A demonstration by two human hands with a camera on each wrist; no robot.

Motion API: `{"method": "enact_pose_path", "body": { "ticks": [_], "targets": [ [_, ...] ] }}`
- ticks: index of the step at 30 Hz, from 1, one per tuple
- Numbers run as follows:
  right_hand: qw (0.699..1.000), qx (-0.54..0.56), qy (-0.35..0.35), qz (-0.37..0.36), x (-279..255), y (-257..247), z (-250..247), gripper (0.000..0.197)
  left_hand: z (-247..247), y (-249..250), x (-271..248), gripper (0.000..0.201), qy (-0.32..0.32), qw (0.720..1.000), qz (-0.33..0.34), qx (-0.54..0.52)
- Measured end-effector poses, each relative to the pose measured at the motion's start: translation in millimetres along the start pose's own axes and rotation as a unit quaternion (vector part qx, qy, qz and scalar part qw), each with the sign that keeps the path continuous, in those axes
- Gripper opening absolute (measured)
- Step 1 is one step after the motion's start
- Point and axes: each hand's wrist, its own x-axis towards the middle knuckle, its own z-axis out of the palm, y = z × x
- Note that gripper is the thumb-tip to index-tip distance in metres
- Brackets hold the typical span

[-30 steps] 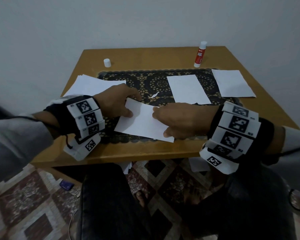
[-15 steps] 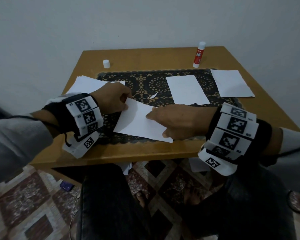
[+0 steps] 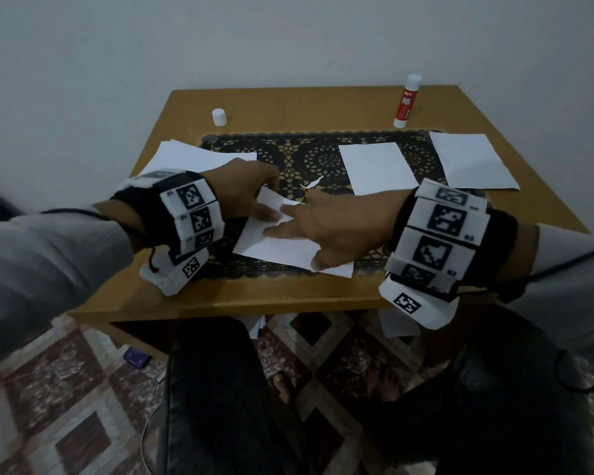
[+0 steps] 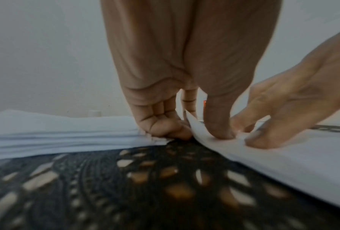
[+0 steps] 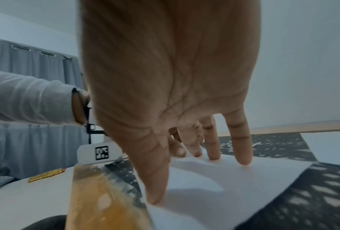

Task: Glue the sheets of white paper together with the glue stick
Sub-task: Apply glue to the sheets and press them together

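A plain pale wall backs a small wooden table (image 3: 288, 104), most of its top covered by a dark lace mat (image 3: 309, 156). On the near part of the mat lies the sheet being worked (image 3: 275, 250), apparently a joined pair. A stack of white paper (image 3: 186, 156) sits at the left, and two single sheets, one on the mat (image 3: 374, 166) and one at the right edge (image 3: 470, 159), wait further back, probably laid out within reach for later joins. The right hand (image 3: 330, 231) lies flat on the worked sheet with straight, spread fingers (image 5: 242, 149) and the thumb near the front edge, which looks meant to pin the paper and press the glued seam. The left hand (image 3: 244, 193) has its thumb and curled fingers (image 4: 161, 124) pinching the sheet's far left corner, lifted a little off the mat, likely to square it. The glue stick (image 3: 405, 102) stands upright and uncapped at the back right, well apart from both hands, and its white cap (image 3: 219, 117) stands alone at the back left. Compared with a second ago, the left hand has shifted from the sheet's left edge up to its far corner, and the right hand has slid further left across the paper with fingers now splayed wider; the glue stick and cap have stayed put.
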Motion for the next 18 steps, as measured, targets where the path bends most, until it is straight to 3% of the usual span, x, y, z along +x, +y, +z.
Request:
{"method": "enact_pose_path", "body": {
  "ticks": [3,6,10,15,18],
  "targets": [
    [1.0,-0.014,0.016,0.004,-2,-3,7,0.073,0,-1,6,0.019,0.027,1.0,-0.004,-0.007],
    [1.0,0.021,0.023,-0.001,-5,-2,14,0.07,-1,-2,5,0.033,-0.012,1.0,0.001,0.0],
    [0.999,0.04,0.015,0.005,-7,-1,14,0.073,-3,-2,6,0.025,0.023,1.0,-0.012,-0.013],
    [0.998,0.054,0.03,0.003,-6,0,17,0.071,-8,-5,-6,0.061,-0.105,0.994,0.001,-0.013],
    [0.995,0.088,0.054,0.017,-11,-1,18,0.069,-3,-8,-11,0.058,-0.061,0.997,-0.006,-0.047]
  ]
}}
